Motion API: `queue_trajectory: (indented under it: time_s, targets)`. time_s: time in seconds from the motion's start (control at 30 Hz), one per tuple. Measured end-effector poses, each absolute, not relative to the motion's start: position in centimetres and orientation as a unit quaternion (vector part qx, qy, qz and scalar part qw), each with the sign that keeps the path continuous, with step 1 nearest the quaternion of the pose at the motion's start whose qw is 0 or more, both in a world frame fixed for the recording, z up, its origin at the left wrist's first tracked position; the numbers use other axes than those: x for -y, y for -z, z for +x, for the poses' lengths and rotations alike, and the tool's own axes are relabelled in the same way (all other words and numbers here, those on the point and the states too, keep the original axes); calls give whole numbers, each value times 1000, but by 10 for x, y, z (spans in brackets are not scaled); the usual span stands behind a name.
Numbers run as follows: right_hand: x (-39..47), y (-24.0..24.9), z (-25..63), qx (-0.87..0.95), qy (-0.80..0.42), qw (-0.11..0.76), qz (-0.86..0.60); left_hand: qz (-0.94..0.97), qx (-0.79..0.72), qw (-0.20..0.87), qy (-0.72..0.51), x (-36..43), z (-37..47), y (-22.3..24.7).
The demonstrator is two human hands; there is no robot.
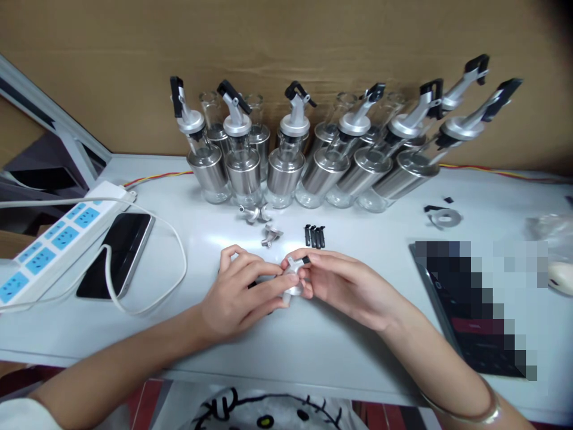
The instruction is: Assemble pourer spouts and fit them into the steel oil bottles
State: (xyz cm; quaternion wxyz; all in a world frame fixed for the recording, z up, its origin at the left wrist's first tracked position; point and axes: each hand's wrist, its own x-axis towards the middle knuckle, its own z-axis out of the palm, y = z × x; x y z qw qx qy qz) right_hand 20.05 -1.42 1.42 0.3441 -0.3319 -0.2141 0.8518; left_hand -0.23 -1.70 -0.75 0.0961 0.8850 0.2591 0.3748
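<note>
A silver pourer spout [293, 276] is gripped in the fingers of my left hand [239, 292], near the front middle of the table. My right hand [347, 283] pinches a small black flip cap [307, 260] against the tip of the spout, and its lower fingers touch the spout's side. How far the cap sits on the spout is hard to see. Just beyond my hands lie several black caps [315, 236] in a row. To their left are loose silver spouts [271, 235]. Behind stands a row of glass-and-steel bottles [286, 170] with capped spouts on top.
On the left are a white power strip [58, 236], a phone [119, 254] and a looping white cable [183, 251]. A dark tablet-like device [436, 298], partly pixelated, lies right. A ring-shaped grey piece [447, 218] sits behind it. Cardboard [286, 36] backs the table.
</note>
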Motion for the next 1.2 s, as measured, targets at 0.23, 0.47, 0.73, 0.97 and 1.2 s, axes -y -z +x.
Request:
queue_trajectory:
  time_s: [0.23,0.47,0.73,0.97,1.2]
  targets:
    - [14,-13,200,235,-838,352,-345,884,-269,97,-369,18,-3,10]
    - [16,-13,199,270,-826,365,-334,888,-275,89,-358,16,-4,6]
    - [17,-18,194,407,-751,360,-375,866,-296,134,-380,16,-3,6]
    - [16,-15,193,459,-686,375,-421,876,-311,138,-343,7,-9,3]
    - [12,-12,201,458,-639,408,-464,875,-388,128,-261,2,-11,-4]
